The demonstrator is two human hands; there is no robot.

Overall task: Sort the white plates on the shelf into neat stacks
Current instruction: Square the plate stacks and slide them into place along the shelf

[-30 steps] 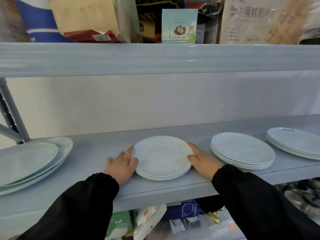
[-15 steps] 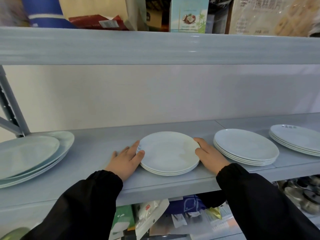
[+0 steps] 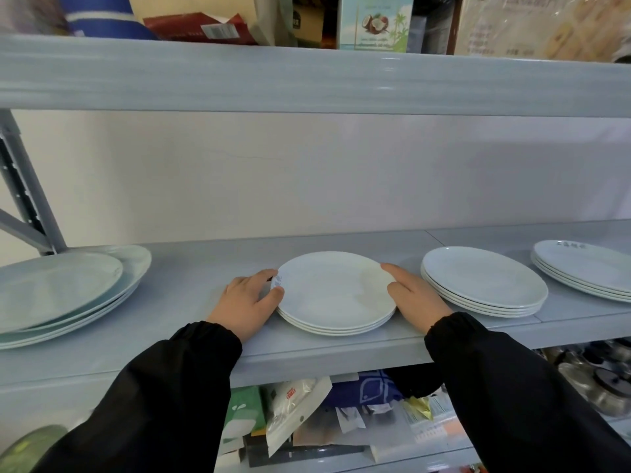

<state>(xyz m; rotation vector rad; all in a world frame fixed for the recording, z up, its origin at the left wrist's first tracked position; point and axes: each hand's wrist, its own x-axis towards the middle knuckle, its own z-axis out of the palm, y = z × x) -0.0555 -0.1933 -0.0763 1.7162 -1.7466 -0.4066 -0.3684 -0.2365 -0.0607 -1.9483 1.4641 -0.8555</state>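
A small stack of round white plates (image 3: pixel 336 291) sits in the middle of the grey shelf (image 3: pixel 205 274). My left hand (image 3: pixel 247 300) presses against the stack's left rim, thumb on the top plate's edge. My right hand (image 3: pixel 415 295) cups the right rim. To the right stands a second stack of white plates (image 3: pixel 483 279), and a third stack (image 3: pixel 587 268) lies at the far right. At the far left, large oval plates (image 3: pixel 65 291) lie piled unevenly, one shifted off the others.
The upper shelf (image 3: pixel 307 80) hangs low overhead with boxes and bags (image 3: pixel 374 22) on it. A metal upright (image 3: pixel 24 186) stands at the left. Below the plate shelf are packets (image 3: pixel 293 411) and dark pots (image 3: pixel 604 384).
Both hands have stayed on the middle stack and shifted it slightly to the right, nearer the second stack. The view has tilted down a little.
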